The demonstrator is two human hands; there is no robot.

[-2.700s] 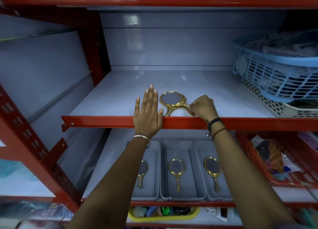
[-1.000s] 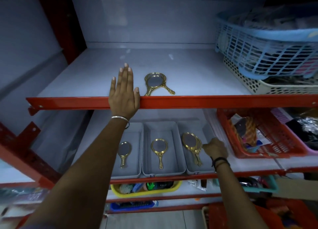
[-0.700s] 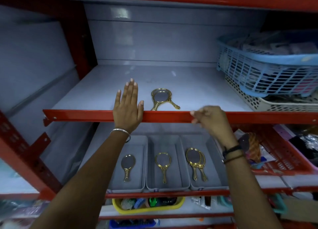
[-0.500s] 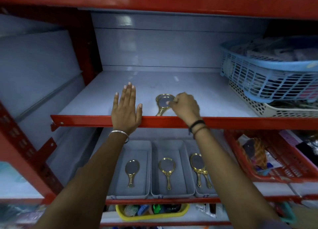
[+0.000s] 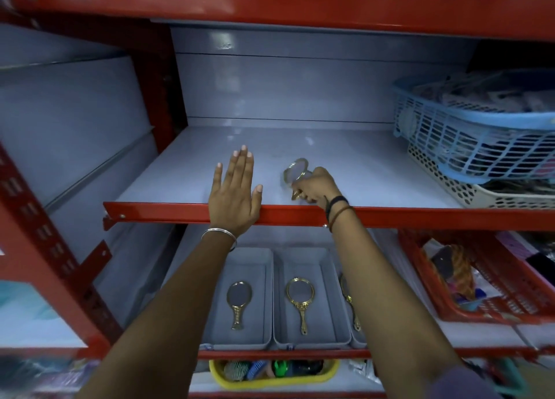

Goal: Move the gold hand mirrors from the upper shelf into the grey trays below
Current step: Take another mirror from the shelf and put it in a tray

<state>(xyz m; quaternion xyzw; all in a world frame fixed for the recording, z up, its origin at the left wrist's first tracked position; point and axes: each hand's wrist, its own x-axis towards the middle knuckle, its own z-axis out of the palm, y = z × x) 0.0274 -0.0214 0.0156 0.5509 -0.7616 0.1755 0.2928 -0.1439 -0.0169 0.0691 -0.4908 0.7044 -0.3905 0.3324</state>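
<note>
A gold hand mirror (image 5: 295,170) is tilted up off the upper shelf (image 5: 360,170), and my right hand (image 5: 313,185) is closed around its handle. My left hand (image 5: 235,190) lies flat and open on the shelf's red front edge, to the left of the mirror. On the shelf below stand three grey trays. The left tray (image 5: 258,260) holds one gold mirror (image 5: 238,301). The middle tray (image 5: 326,278) holds another gold mirror (image 5: 300,301). My right forearm hides most of the right tray, where a gold mirror's edge (image 5: 348,301) shows.
A blue basket (image 5: 468,128) sits stacked on a white perforated tray (image 5: 468,191) at the upper shelf's right. A red basket (image 5: 492,287) of small goods stands right of the grey trays. A yellow tub (image 5: 270,379) of combs sits lower down. Red uprights (image 5: 45,248) frame the left side.
My right hand put one mirror into the right tray, rose back to the upper shelf, closed on the last mirror's handle and tipped it up. My left hand stayed put.
</note>
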